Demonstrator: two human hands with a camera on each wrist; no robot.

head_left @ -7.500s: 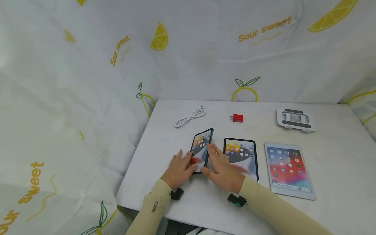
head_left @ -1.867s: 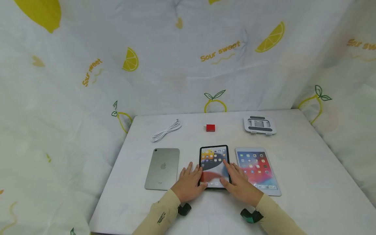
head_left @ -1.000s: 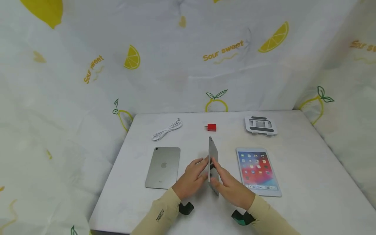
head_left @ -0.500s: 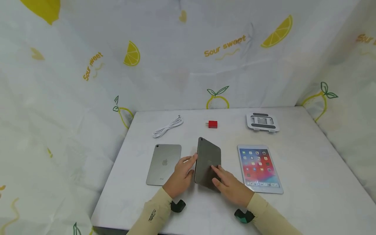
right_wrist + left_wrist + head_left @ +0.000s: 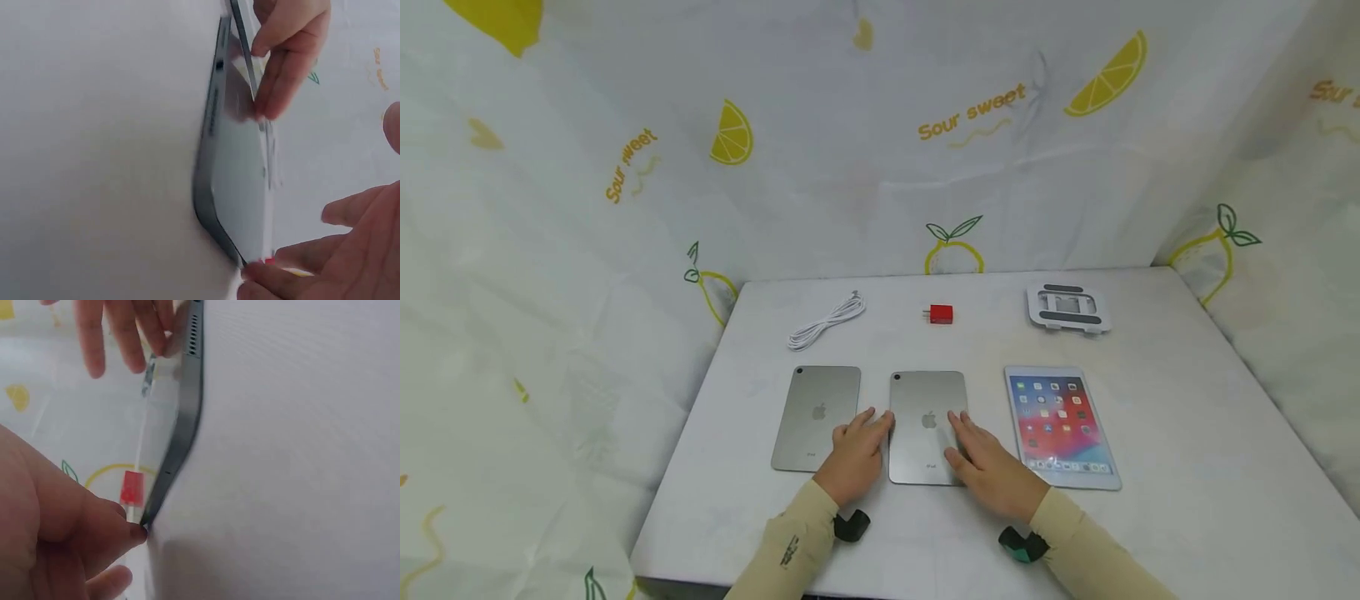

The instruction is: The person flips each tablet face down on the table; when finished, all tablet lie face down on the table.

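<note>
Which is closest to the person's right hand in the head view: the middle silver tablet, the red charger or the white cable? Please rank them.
From the right hand, nearest first:
1. Middle silver tablet: at its fingertips.
2. Red charger: beyond that tablet, toward the back.
3. White cable: back left, farthest.

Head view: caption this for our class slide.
Left hand and right hand at the face-down middle tablet, between a gray tablet and a white tablet.
</note>
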